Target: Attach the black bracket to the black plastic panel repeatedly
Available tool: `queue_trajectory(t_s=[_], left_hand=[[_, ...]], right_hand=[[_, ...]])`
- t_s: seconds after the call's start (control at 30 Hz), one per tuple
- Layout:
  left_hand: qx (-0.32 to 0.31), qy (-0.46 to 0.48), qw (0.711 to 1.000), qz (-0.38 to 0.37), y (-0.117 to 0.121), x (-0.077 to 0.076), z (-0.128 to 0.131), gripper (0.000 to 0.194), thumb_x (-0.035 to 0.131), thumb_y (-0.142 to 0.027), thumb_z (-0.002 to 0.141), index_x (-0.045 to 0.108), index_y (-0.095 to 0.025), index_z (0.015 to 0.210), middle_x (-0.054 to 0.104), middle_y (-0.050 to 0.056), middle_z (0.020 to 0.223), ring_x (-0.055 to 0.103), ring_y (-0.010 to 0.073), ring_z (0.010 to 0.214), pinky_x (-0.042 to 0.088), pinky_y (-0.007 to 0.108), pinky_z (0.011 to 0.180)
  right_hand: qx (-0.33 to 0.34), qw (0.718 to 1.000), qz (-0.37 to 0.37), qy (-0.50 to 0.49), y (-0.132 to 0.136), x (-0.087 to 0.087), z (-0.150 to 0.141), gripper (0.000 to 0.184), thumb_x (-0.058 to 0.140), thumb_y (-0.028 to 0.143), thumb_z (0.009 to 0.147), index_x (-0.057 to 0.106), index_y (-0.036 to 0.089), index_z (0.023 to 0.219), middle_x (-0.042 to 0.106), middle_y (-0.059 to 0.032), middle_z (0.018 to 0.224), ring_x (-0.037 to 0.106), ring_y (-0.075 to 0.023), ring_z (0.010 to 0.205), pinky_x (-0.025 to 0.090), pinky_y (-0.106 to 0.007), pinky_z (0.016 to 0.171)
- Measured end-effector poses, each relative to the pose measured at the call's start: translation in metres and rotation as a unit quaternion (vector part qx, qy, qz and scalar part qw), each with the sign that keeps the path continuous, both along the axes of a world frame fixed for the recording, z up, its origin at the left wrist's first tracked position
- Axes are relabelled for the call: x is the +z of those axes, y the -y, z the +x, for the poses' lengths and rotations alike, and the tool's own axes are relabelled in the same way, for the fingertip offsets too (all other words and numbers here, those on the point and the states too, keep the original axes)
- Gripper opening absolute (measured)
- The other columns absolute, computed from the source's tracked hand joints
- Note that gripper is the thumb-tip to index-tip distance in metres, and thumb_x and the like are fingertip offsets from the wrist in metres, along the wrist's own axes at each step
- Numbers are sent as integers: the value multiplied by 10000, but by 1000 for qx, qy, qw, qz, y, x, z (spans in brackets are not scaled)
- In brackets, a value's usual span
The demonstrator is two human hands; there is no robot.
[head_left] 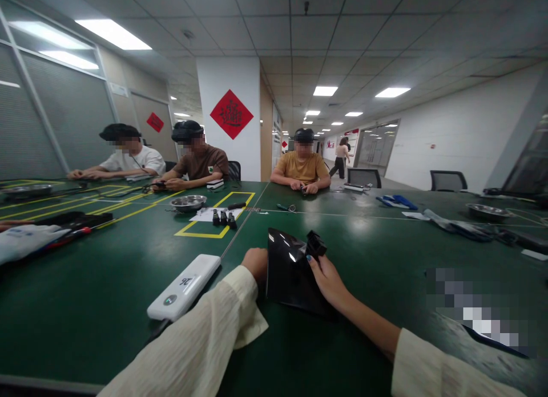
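A glossy black, curved panel (287, 274) stands tilted between my two hands above the green table. My left hand (256, 262) grips it at the left edge, with the fingers hidden behind it. On the right, my right hand (329, 282) is closed round a small black blocky part (315, 244), the thumb against its lower side. This part sits at the panel's upper right edge; whether the two are joined I cannot tell. The palm and wrist of my right hand lie along the panel's right side.
A white power bank (186, 288) with a cable lies left of my forearm. Farther off are several black cylindrical parts (225, 218) on white paper and a metal bowl (189, 203). A person (303, 166) sits opposite; two more sit left. Blue-grey gloves (456, 226) lie right.
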State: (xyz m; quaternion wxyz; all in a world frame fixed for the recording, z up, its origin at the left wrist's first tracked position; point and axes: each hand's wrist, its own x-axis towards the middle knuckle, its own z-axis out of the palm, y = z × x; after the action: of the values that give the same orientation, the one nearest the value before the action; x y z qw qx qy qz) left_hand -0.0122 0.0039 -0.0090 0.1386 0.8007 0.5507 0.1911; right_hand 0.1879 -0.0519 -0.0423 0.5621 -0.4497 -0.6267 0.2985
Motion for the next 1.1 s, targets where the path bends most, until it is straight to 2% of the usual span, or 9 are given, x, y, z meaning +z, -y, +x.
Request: queue_trajectory(t_s=[0.03, 0.2, 0.33, 0.57, 0.73, 0.8, 0.9, 0.97, 1.1], left_hand=[[52, -115, 992, 24, -3, 5, -7, 148, 537, -198, 764, 670, -134, 784, 679, 172, 799, 635, 325, 873, 451, 448, 779], [149, -225, 960, 67, -15, 17, -35, 295, 342, -99, 808, 598, -72, 952, 652, 228, 886, 622, 347, 912, 466, 447, 718], [204, -204, 955, 65, -21, 11, -36, 305, 293, -203, 861, 552, -120, 1000, 658, 180, 907, 636, 298, 889, 478, 397, 710], [213, -143, 964, 74, -21, 2, -25, 300, 255, -285, 900, 494, -158, 1031, 666, 131, 926, 641, 272, 864, 463, 369, 705], [198, -98, 971, 86, -20, 0, -22, 268, 255, -270, 909, 480, -174, 1019, 668, 103, 891, 642, 239, 820, 432, 321, 682], [191, -77, 974, 96, -22, -1, -22, 242, 273, -238, 903, 484, -169, 998, 666, 97, 874, 635, 219, 816, 413, 299, 688], [191, -60, 974, 106, -25, 1, -23, 221, 291, -191, 889, 504, -154, 936, 659, 101, 869, 617, 204, 837, 387, 282, 700], [196, -61, 973, 106, -27, 2, -24, 227, 293, -178, 884, 519, -155, 883, 653, 98, 864, 607, 199, 838, 373, 277, 698], [193, -59, 974, 102, -27, 3, -23, 247, 294, -175, 876, 530, -161, 807, 640, 82, 817, 592, 190, 811, 358, 274, 686]], right_hand=[[-4, 1000, 1, 5, 0, 0, 0, 320, 481, 440, 828, 618, 241, 1038, 636, -54, 1059, 550, -255, 1015, 371, -398, 926], [-32, 998, 16, 50, -2, 0, -1, 331, 462, 416, 836, 593, 214, 1062, 629, -80, 1074, 554, -254, 1028, 379, -409, 933], [-29, 993, 40, 110, -1, 2, -3, 352, 421, 379, 854, 547, 187, 1121, 616, -94, 1112, 550, -249, 1058, 380, -430, 952], [9, 970, 17, 241, -1, 6, -6, 446, 444, 361, 844, 453, 170, 1247, 534, -116, 1247, 491, -235, 1148, 356, -427, 991], [-33, 943, 2, 331, 3, 0, -6, 676, 475, 448, 814, 221, 213, 1396, 372, -118, 1398, 283, -287, 1312, 113, -587, 1057], [-65, 934, 15, 350, 7, -3, -6, 781, 481, 470, 806, 79, 219, 1427, 297, -128, 1436, 217, -295, 1338, 82, -600, 1056], [-128, 924, 102, 344, 16, 0, -6, 788, 443, 427, 836, -28, 200, 1427, 220, -154, 1448, 182, -297, 1346, 125, -584, 1061], [-145, 904, 212, 342, 22, 8, -5, 725, 439, 371, 843, 37, 195, 1420, 248, -161, 1408, 193, -305, 1334, 163, -578, 1053], [4, 820, 400, 409, 37, 28, -3, 506, 460, 300, 824, 342, 212, 1309, 459, -118, 1180, 389, -264, 1187, 288, -501, 1009]])
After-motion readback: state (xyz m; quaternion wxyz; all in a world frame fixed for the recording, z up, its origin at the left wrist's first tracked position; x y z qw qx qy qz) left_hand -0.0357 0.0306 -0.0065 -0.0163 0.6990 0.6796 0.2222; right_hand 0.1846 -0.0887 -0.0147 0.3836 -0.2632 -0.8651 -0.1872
